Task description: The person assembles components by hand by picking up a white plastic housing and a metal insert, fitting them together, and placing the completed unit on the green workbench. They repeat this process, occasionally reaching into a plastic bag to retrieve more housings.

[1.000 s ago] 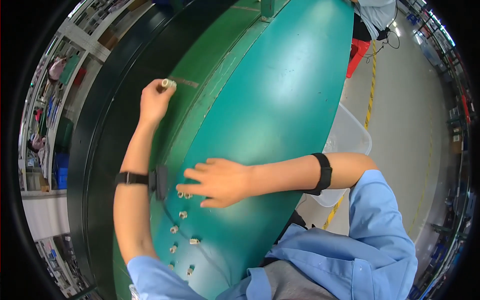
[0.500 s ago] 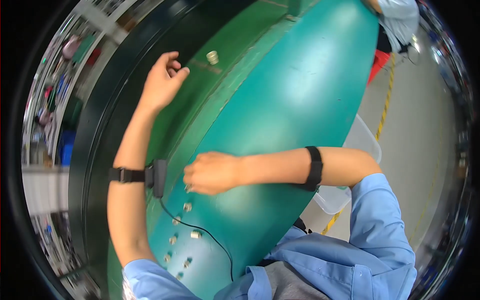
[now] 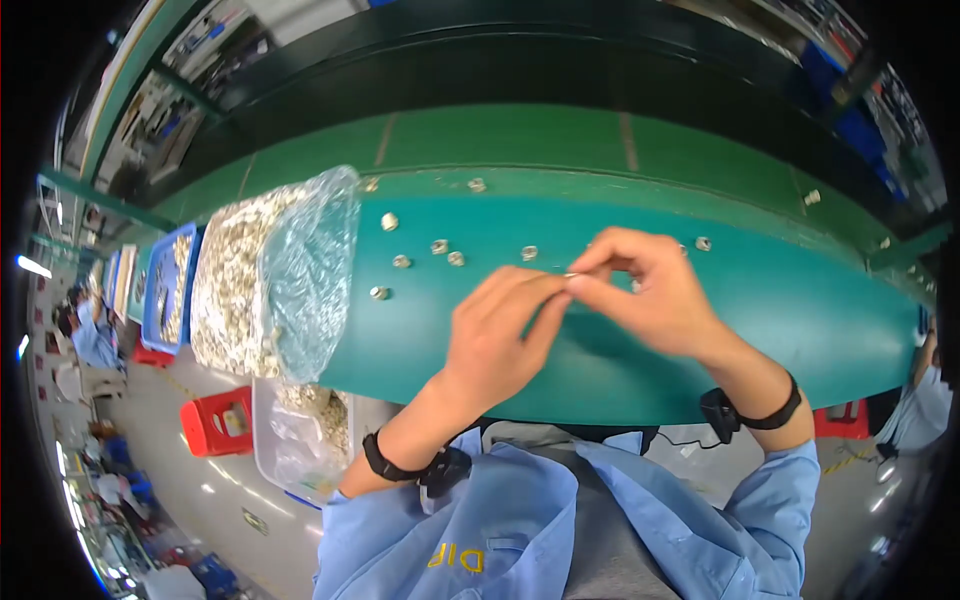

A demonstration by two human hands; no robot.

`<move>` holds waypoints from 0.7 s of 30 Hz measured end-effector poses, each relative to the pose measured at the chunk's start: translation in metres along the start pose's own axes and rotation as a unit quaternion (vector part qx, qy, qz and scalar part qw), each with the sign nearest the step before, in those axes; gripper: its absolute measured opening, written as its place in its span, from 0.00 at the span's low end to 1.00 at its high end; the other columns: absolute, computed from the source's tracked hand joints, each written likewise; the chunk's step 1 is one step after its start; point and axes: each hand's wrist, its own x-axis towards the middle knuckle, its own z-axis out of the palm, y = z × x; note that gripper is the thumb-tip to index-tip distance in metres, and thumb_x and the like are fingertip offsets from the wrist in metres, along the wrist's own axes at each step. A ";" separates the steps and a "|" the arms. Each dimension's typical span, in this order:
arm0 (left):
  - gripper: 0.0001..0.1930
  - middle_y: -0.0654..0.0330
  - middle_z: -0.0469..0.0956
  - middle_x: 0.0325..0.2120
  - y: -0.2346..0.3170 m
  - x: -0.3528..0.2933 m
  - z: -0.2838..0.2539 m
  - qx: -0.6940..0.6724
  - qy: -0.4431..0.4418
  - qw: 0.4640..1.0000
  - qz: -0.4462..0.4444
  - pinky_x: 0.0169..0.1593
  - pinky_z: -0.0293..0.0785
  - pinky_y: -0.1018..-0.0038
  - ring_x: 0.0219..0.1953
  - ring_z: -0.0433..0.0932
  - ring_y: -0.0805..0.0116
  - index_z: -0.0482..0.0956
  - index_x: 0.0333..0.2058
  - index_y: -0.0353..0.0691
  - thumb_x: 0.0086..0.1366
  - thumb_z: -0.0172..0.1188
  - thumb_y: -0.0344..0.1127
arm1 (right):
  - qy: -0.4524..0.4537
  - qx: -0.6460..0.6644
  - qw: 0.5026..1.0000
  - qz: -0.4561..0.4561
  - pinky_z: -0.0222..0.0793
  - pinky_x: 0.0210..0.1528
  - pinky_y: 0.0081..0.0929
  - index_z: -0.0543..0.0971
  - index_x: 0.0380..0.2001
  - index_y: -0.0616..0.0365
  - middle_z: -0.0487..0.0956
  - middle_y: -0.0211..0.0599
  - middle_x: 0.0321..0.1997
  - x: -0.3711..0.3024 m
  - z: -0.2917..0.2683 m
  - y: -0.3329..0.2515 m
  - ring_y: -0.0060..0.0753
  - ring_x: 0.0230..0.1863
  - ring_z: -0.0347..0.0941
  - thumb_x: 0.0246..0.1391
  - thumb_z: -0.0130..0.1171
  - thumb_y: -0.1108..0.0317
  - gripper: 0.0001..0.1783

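Observation:
Above the middle of the green work surface (image 3: 610, 385), my two hands meet at the fingertips. My left hand (image 3: 500, 335) is closed, its fingers stretching together toward the right. Thumb and forefinger of my right hand (image 3: 650, 295) are pinched against those fingertips. Only a tiny pale bit shows where they meet; its kind is hidden. Several small pale cylindrical parts with a metallic look lie around, among them one part (image 3: 389, 221) to the left, another (image 3: 529, 253) just beyond my fingers, and one (image 3: 703, 243) right of my right hand.
At the left, a clear plastic bag (image 3: 310, 265) spills a heap of small pale parts (image 3: 235, 260). Beside it stands a blue tray (image 3: 197, 250). Below are a plastic bin (image 3: 262, 430) and a red stool (image 3: 205, 428). A co-worker's sleeve (image 3: 915, 415) shows far right. A green ledge (image 3: 500, 140) runs behind.
The view has swung left, bringing in the bag and heap. My hands were apart, the left reaching over the green ledge near a part; now both meet at the fingertips.

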 end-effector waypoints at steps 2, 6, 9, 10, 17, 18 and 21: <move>0.16 0.49 0.82 0.36 -0.005 -0.035 -0.040 0.077 0.126 0.987 -0.066 0.40 0.80 0.64 0.35 0.83 0.51 0.81 0.44 0.32 0.56 0.71 0.23 | -0.049 0.020 0.998 0.018 0.74 0.41 0.24 0.82 0.37 0.64 0.83 0.32 0.33 0.028 0.057 -0.005 0.20 0.35 0.77 0.60 0.68 0.73 0.06; 0.14 0.50 0.82 0.37 -0.024 -0.113 -0.108 0.086 0.231 0.954 -0.169 0.42 0.80 0.68 0.38 0.83 0.59 0.80 0.44 0.31 0.58 0.70 0.20 | -0.214 0.005 0.976 -0.028 0.74 0.41 0.21 0.82 0.35 0.63 0.83 0.32 0.31 0.088 0.159 -0.018 0.17 0.35 0.77 0.63 0.66 0.71 0.05; 0.15 0.51 0.81 0.42 -0.037 -0.180 -0.146 -0.034 0.363 0.895 -0.258 0.44 0.79 0.71 0.41 0.82 0.64 0.78 0.46 0.32 0.61 0.67 0.18 | -0.272 -0.044 0.961 -0.037 0.75 0.43 0.32 0.83 0.43 0.60 0.83 0.35 0.32 0.148 0.236 0.002 0.30 0.37 0.80 0.63 0.63 0.66 0.10; 0.15 0.51 0.80 0.45 -0.038 -0.195 -0.153 -0.131 0.446 0.834 -0.296 0.46 0.79 0.72 0.43 0.81 0.66 0.77 0.47 0.32 0.62 0.65 0.16 | -0.281 -0.130 0.946 -0.097 0.75 0.46 0.37 0.84 0.46 0.58 0.83 0.37 0.35 0.169 0.259 0.020 0.36 0.41 0.80 0.62 0.63 0.64 0.13; 0.15 0.50 0.78 0.47 -0.043 -0.248 -0.181 -0.222 0.567 0.752 -0.254 0.46 0.78 0.72 0.43 0.79 0.65 0.76 0.47 0.31 0.62 0.63 0.14 | -0.304 -0.274 0.861 -0.301 0.68 0.59 0.43 0.84 0.50 0.53 0.78 0.41 0.47 0.220 0.385 0.073 0.45 0.56 0.72 0.57 0.61 0.65 0.17; 0.15 0.49 0.79 0.46 -0.043 -0.248 -0.183 -0.226 0.571 0.748 -0.251 0.46 0.78 0.72 0.43 0.79 0.65 0.76 0.47 0.31 0.62 0.63 0.13 | -0.309 -0.280 0.855 -0.309 0.69 0.59 0.43 0.84 0.49 0.53 0.79 0.41 0.47 0.224 0.391 0.074 0.46 0.55 0.73 0.58 0.61 0.65 0.16; 0.14 0.49 0.79 0.47 -0.044 -0.247 -0.186 -0.235 0.549 0.766 -0.240 0.45 0.78 0.71 0.43 0.79 0.65 0.77 0.47 0.30 0.63 0.63 0.14 | -0.316 -0.276 0.848 -0.322 0.70 0.57 0.44 0.84 0.49 0.54 0.80 0.40 0.46 0.231 0.393 0.082 0.47 0.53 0.75 0.59 0.60 0.65 0.16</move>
